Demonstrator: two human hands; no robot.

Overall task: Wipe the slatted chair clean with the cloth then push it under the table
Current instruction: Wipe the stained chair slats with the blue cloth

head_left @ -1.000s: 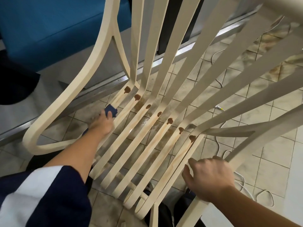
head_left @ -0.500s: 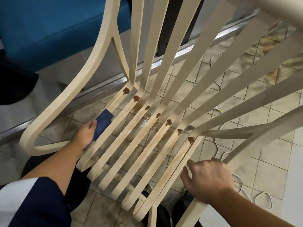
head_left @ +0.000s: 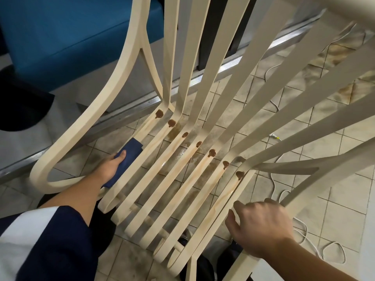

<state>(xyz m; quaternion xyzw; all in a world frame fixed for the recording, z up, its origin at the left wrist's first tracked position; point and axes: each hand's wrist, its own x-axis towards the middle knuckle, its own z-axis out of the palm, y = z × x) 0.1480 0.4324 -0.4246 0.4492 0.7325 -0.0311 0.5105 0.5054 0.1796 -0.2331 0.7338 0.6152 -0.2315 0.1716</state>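
The slatted chair (head_left: 97,116) stands on the tiled floor (head_left: 316,142), directly in front of the person, with its back at the far side. I judge it light for its size but stiff. The pale slats look smooth and, where wet, probably slippery, so a thin slat is a poor place to grip. The thick curved frame at the sides is better for steadying it now and for pushing it later.

The cloth (head_left: 129,157) is dark blue, soft and folded, and lies along the leftmost seat slat. The left hand (head_left: 110,169) holds it there. The thumb lies flat on top of the cloth, and the other fingers go down around the left edge of the slat, where I cannot see them.

The right hand (head_left: 261,226) is at the near right, fingers curled over the side rail and thumb spread to the left, so it clasps the chair.

Brown blobs (head_left: 171,123) sit in a row where seat meets back, with brownish streaks running toward the near edge. Much wiping is left, I think.
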